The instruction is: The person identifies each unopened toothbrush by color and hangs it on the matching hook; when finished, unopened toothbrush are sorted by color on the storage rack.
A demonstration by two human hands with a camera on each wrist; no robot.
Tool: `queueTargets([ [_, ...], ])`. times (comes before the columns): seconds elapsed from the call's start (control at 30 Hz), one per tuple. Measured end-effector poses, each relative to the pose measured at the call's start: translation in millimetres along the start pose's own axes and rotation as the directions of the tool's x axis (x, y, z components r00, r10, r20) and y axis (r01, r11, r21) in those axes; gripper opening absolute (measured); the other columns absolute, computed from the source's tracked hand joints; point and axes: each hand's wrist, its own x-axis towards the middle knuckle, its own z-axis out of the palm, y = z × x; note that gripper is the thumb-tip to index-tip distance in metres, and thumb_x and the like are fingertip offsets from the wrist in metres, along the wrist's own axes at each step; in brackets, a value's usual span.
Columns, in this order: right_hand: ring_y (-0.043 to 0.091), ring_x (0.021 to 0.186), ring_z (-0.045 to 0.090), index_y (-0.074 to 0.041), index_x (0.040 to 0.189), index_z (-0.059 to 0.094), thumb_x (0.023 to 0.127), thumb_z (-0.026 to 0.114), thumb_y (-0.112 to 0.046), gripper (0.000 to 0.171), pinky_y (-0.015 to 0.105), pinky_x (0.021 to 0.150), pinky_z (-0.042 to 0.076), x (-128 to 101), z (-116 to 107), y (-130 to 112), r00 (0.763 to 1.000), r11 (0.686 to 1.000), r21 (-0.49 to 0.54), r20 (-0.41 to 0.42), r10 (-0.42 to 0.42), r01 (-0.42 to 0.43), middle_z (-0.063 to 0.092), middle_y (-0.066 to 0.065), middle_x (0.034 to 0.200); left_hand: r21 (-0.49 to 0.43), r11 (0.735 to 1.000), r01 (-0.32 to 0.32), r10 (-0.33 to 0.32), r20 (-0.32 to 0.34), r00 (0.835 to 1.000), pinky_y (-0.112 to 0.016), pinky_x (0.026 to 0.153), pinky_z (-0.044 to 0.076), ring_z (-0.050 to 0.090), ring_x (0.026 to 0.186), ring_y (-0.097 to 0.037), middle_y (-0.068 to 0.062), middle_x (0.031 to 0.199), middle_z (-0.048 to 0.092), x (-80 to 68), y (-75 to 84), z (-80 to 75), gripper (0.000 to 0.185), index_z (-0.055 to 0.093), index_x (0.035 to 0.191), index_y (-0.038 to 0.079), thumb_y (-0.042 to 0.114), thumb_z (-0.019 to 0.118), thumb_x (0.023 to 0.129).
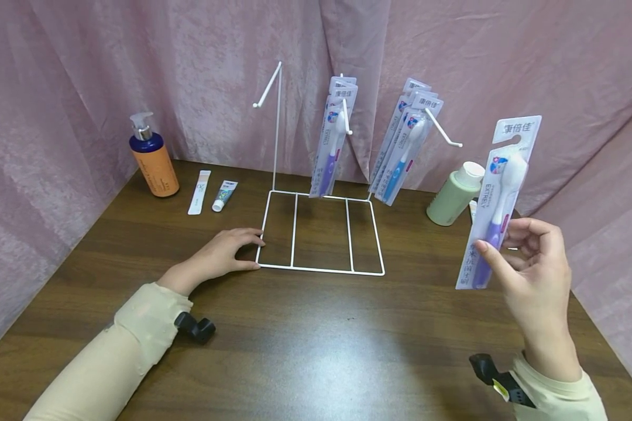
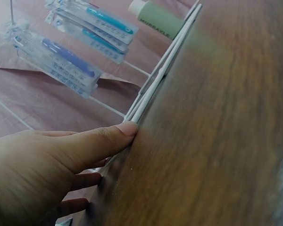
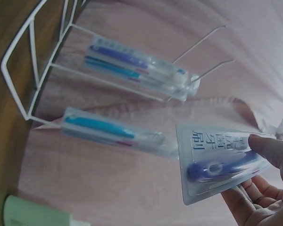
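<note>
My right hand (image 1: 539, 280) pinches a packaged toothbrush (image 1: 497, 202) with a purple handle, held upright at the right; its card has a hook slot at the top. In the right wrist view the lower end of this pack points left. My left hand (image 1: 216, 254) touches the front left corner of a white wire display rack (image 1: 321, 269), thumb at the corner and fingers spread along the side rod. More toothbrush packs hang from the rack's middle hook (image 1: 346, 117) and right hook (image 1: 445, 130). The left hook (image 1: 267, 85) carries nothing.
On the wooden table (image 1: 316, 339), an orange and blue pump bottle (image 1: 155, 161), a white sachet (image 1: 199, 193) and a small tube (image 1: 224, 196) lie or stand left of the rack. A green bottle (image 1: 450, 199) with a white cap leans at the right. Pink curtain (image 1: 216, 47) hangs behind.
</note>
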Motion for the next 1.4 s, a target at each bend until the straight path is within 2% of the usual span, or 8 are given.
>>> queueTargets([
  [0.1, 0.0, 0.083, 0.06, -0.015, 0.111, 0.053, 0.072, 0.07, 0.019, 0.055, 0.006, 0.071, 0.052, 0, 5, -5, 0.999, 0.998, 0.044, -0.002, -0.051, 0.051, 0.061, -0.01, 0.095, 0.002, 1.0, -0.001, 0.001, -0.001, 1.0, -0.056, 0.108, 0.037, 0.049, 0.13, -0.038, -0.018, 0.139, 0.053, -0.5, 0.3, -1.0, 0.047, 0.065, 0.119, 0.007, 0.03, 0.077, 0.08],
  [0.23, -0.002, 0.084, 0.06, -0.012, 0.112, 0.054, 0.072, 0.073, 0.016, 0.052, 0.005, 0.072, 0.051, 0, 14, -13, 0.996, 0.996, 0.034, 0.016, -0.083, 0.082, 0.06, -0.011, 0.097, 0.001, 1.0, -0.002, 0.002, 0.001, 1.0, -0.056, 0.108, 0.037, 0.048, 0.13, -0.038, -0.018, 0.14, 0.053, -0.8, 0.4, -1.5, 0.047, 0.065, 0.119, 0.007, 0.03, 0.077, 0.08],
  [0.4, -0.003, 0.085, 0.059, 0.011, 0.112, 0.05, 0.072, 0.074, 0.014, 0.047, 0.004, 0.073, 0.05, 0, 29, -22, 0.993, 0.993, 0.017, 0.034, -0.114, 0.114, 0.058, -0.014, 0.1, 0.004, 1.0, -0.006, 0.006, -0.003, 1.0, -0.056, 0.107, 0.037, 0.049, 0.13, -0.037, -0.018, 0.14, 0.053, -0.4, 0.3, -0.6, 0.047, 0.065, 0.119, 0.007, 0.03, 0.077, 0.08],
  [0.5, -0.003, 0.086, 0.058, 0.018, 0.112, 0.046, 0.07, 0.075, 0.016, 0.051, 0.003, 0.073, 0.05, 0, 41, -27, 0.987, 0.989, 0.014, 0.055, -0.151, 0.15, 0.055, -0.017, 0.101, 0.009, 1.0, -0.009, 0.009, -0.011, 1.0, -0.057, 0.107, 0.037, 0.049, 0.129, -0.038, -0.018, 0.139, 0.054, -1.5, -0.1, -0.3, 0.047, 0.065, 0.119, 0.007, 0.029, 0.077, 0.08],
  [0.73, -0.005, 0.088, 0.057, 0.015, 0.112, 0.048, 0.071, 0.076, 0.014, 0.05, 0.003, 0.074, 0.049, -2, 67, -36, 0.973, 0.981, 0.004, 0.125, -0.194, 0.195, 0.052, -0.017, 0.102, 0.01, 1.0, -0.002, 0.002, 0.002, 1.0, -0.057, 0.108, 0.036, 0.048, 0.13, -0.037, -0.017, 0.14, 0.053, -1.2, -1.0, 0.2, 0.047, 0.064, 0.12, 0.007, 0.031, 0.077, 0.081],
  [0.97, -0.009, 0.087, 0.054, 0.014, 0.109, 0.048, 0.074, 0.077, 0.007, 0.046, 0.003, 0.074, 0.049, -2, 91, -36, 0.96, 0.975, -0.007, 0.173, -0.219, 0.223, 0.062, 0.018, 0.096, 0.012, 1.0, -0.013, 0.013, -0.008, 1.0, -0.056, 0.107, 0.037, 0.049, 0.13, -0.037, -0.017, 0.14, 0.053, -0.9, -1.3, 0.8, 0.045, 0.065, 0.119, 0.008, 0.031, 0.076, 0.081],
  [1.17, -0.006, 0.087, 0.053, 0.011, 0.109, 0.049, 0.075, 0.078, 0.002, 0.045, 0.003, 0.073, 0.049, 1, 106, -31, 0.959, 0.977, -0.021, 0.195, -0.204, 0.212, 0.061, 0.019, 0.097, 0.008, 1.0, -0.01, 0.01, -0.002, 1.0, -0.056, 0.107, 0.037, 0.049, 0.13, -0.038, -0.018, 0.14, 0.053, -1.6, -0.3, 0.0, 0.046, 0.065, 0.119, 0.007, 0.03, 0.076, 0.081],
  [1.4, 0.013, 0.083, 0.058, 0.01, 0.109, 0.05, 0.075, 0.079, -0.001, 0.046, 0.001, 0.072, 0.047, 3, 120, -22, 0.959, 0.978, -0.039, 0.209, -0.194, 0.206, 0.062, 0.02, 0.095, 0.0, 1.0, 0.001, -0.001, 0.004, 1.0, -0.055, 0.108, 0.037, 0.048, 0.131, -0.037, -0.017, 0.141, 0.052, -1.1, -0.9, 0.5, 0.047, 0.065, 0.119, 0.007, 0.032, 0.076, 0.081],
])
